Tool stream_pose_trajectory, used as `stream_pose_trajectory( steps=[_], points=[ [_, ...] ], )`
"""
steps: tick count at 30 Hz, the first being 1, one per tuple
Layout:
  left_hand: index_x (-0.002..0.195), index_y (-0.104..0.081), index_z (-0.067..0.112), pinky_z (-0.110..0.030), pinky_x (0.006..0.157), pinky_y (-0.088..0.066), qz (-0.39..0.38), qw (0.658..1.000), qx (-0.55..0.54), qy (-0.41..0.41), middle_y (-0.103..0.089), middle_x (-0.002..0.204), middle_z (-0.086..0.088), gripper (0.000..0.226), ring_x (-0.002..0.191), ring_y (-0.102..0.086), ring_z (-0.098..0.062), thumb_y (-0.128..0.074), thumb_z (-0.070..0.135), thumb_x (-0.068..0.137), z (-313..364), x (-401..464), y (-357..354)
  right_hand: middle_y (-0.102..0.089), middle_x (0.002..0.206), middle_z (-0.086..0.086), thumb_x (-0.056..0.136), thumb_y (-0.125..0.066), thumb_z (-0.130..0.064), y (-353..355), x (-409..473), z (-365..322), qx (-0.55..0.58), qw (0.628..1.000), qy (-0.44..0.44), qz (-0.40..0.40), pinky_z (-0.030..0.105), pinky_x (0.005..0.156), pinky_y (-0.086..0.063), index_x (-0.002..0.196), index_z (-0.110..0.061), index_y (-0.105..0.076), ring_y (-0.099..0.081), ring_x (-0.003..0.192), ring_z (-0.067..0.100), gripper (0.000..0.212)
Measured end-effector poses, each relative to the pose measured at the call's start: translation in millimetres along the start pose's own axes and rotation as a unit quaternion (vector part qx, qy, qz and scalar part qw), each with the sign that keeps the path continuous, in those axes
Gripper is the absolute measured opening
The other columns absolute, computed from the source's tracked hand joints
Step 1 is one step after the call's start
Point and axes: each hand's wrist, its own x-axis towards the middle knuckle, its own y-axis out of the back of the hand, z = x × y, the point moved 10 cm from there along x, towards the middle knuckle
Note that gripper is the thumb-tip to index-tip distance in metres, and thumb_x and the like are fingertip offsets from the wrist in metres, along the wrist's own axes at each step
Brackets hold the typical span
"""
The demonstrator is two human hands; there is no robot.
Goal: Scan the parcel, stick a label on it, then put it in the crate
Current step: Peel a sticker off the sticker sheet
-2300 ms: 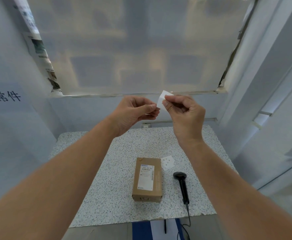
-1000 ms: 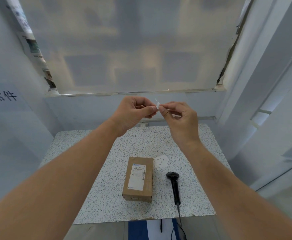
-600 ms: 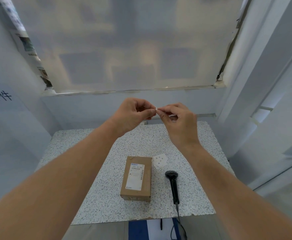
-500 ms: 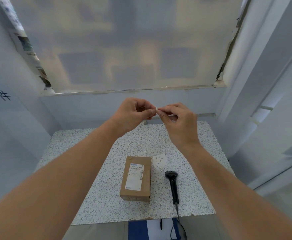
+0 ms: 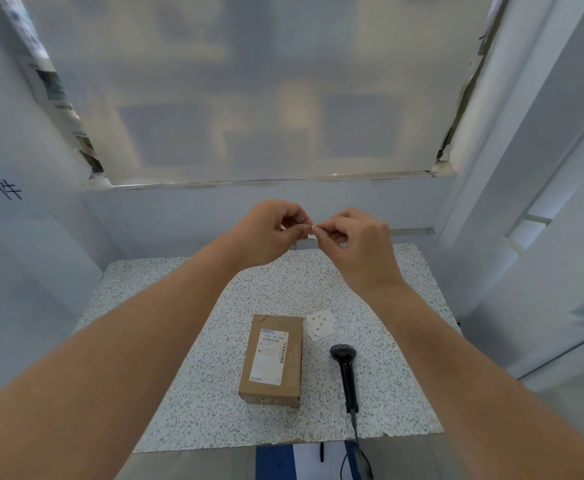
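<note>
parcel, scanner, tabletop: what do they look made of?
Parcel: plain brown corrugated-type cardboard, matte, with a white printed paper label on top.
Scanner: black moulded plastic by the look, slight sheen on the head; black cable trailing off the near edge.
Tabletop: white speckled surface, terrazzo-like stone or laminate; can't tell which.

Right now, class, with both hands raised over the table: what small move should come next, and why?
Probably bring the small label, pinched between the left hand and right hand, down onto the parcel. The parcel lies free on the table below, and the scanner is set down beside it.
</note>
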Motion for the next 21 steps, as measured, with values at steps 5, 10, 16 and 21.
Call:
stream_pose_trajectory(
  steps=[5, 10, 16, 21],
  points=[
    [0.097, -0.075, 0.013, -0.037, 0.080, -0.060, -0.009, 0.999, 0.051, -0.005, -0.074, 0.088, -0.002, 0.011, 0.085, -0.070, -0.022, -0.064, 0.015, 0.099, 2, 1, 0, -0.068, 0.086, 0.002, 0.093, -0.078, -0.020, -6, 0, -1, -0.027, 0.999, 0.013, -0.019, 0.033, 0.068, -0.061, 0.095, -0.007, -0.081, -0.063, 0.070, 0.013, 0.014],
    [0.092, -0.075, 0.017, -0.029, 0.074, -0.056, 0.000, 0.997, 0.075, -0.016, -0.074, 0.085, 0.000, 0.010, 0.079, -0.068, -0.018, -0.067, 0.013, 0.097, 7, 3, 0, -0.069, 0.087, 0.003, 0.093, -0.078, -0.019, -9, 1, 1, -0.031, 0.999, 0.002, -0.026, 0.035, 0.069, -0.062, 0.093, -0.007, -0.081, -0.065, 0.071, 0.014, 0.013],
    [0.092, -0.076, 0.016, -0.023, 0.069, -0.055, 0.004, 0.997, 0.075, -0.016, -0.074, 0.083, 0.000, 0.009, 0.073, -0.066, -0.012, -0.068, 0.013, 0.096, 7, 5, -1, -0.069, 0.085, 0.004, 0.092, -0.079, -0.017, -10, 1, 4, -0.031, 0.999, -0.008, -0.026, 0.035, 0.069, -0.062, 0.092, -0.005, -0.080, -0.065, 0.069, 0.014, 0.012],
    [0.092, -0.076, 0.014, -0.020, 0.069, -0.056, -0.005, 0.997, 0.080, -0.021, -0.074, 0.081, 0.004, 0.009, 0.072, -0.069, -0.007, -0.068, 0.011, 0.095, 9, 5, -4, -0.068, 0.085, 0.002, 0.091, -0.078, -0.016, -13, -1, 7, -0.035, 0.999, -0.020, -0.033, 0.038, 0.069, -0.063, 0.088, -0.006, -0.078, -0.066, 0.070, 0.015, 0.010]
  ],
)
